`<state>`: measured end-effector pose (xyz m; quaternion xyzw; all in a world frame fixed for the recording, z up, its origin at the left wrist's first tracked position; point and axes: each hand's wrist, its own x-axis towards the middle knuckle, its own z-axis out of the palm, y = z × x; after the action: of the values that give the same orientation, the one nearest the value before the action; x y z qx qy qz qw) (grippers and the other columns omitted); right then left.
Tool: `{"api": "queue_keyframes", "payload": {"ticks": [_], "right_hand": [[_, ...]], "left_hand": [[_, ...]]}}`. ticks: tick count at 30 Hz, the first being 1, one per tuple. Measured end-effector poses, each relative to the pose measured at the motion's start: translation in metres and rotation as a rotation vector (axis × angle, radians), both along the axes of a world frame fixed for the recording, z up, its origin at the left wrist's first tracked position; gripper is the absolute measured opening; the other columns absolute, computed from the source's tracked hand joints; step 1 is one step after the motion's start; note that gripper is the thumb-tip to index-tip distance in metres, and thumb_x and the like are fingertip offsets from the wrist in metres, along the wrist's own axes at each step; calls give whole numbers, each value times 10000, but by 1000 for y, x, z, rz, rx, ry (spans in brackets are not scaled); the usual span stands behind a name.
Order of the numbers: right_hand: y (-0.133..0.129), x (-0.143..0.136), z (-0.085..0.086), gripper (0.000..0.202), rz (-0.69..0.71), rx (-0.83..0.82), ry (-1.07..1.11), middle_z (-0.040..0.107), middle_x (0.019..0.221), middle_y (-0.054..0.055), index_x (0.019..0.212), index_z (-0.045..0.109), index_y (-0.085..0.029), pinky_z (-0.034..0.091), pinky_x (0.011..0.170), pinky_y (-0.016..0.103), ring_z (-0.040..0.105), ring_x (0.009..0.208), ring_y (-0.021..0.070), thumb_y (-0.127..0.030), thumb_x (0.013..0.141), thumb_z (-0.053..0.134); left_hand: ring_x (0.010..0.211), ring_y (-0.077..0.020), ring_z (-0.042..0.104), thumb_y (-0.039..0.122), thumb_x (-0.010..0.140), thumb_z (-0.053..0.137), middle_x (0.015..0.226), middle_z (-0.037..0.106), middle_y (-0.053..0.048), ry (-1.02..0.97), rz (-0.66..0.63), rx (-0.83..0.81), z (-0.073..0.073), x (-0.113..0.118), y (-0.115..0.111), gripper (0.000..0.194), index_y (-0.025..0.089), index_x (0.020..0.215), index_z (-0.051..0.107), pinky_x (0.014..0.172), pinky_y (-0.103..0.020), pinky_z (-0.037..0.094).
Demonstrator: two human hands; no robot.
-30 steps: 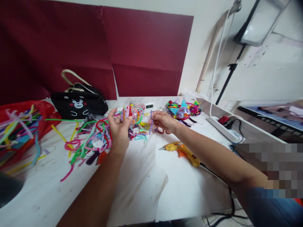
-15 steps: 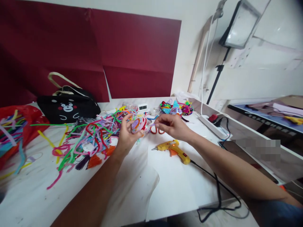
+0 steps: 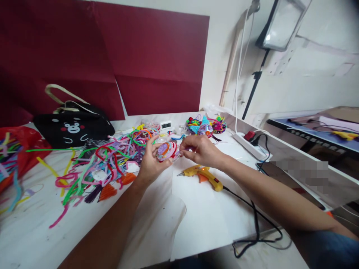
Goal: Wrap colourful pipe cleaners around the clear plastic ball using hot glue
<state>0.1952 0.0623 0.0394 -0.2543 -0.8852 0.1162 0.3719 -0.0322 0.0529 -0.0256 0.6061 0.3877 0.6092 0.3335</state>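
Observation:
My left hand (image 3: 149, 164) is wrapped around a round ornament (image 3: 166, 151) with coils of pink, red, orange and purple pipe cleaner on a clear body. Its coiled face is turned up between thumb and fingers. Close by on the right, my right hand (image 3: 202, 150) has its thumb and index finger pinched at the ornament's edge. A bit of purple shows by those fingertips, too small to make out. Below the right hand lies a yellow hot glue gun (image 3: 206, 175), its nozzle pointing left.
Tangled pipe cleaners (image 3: 110, 158) and tassels (image 3: 108, 192) cover the table's left. Behind are a black bag (image 3: 74, 129), a small digital clock (image 3: 165, 126) and colourful finished ornaments (image 3: 206, 128). A power strip (image 3: 251, 145) sits right; the gun's black cord (image 3: 241, 198) drops over the front edge.
The ornament has tilted in my left hand, so its coiled face shows more fully. My right fingers have curled in closer to its edge. The whole view has shifted slightly.

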Motion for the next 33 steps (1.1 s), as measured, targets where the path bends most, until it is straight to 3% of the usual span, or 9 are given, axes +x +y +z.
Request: {"api": "queue_keyframes", "payload": {"ticks": [14, 27, 33], "right_hand": [[1, -1, -1, 144, 20, 55, -59, 715, 787, 28, 793, 702, -179, 458, 725, 256, 622, 720, 158, -48, 847, 676], [-4, -11, 13, 155, -138, -25, -215, 766, 736, 38, 761, 761, -162, 427, 665, 253, 647, 663, 157, -31, 835, 722], [-6, -15, 16, 161, -198, -65, -236, 773, 717, 36, 757, 786, -153, 420, 649, 250, 642, 639, 151, -4, 799, 742]], "left_hand": [[1203, -337, 779, 321, 636, 935, 1258, 734, -97, 63, -25, 31, -6, -1, 1, 995, 250, 1512, 468, 1074, -490, 634], [1236, -345, 766, 338, 630, 928, 1288, 736, -122, 68, -14, 34, -10, 1, 3, 1020, 242, 1526, 450, 1106, -509, 618], [1183, -339, 774, 395, 637, 956, 1274, 734, -128, 88, 1, 36, -13, 1, 5, 1049, 233, 1539, 446, 1037, -489, 641]]}}
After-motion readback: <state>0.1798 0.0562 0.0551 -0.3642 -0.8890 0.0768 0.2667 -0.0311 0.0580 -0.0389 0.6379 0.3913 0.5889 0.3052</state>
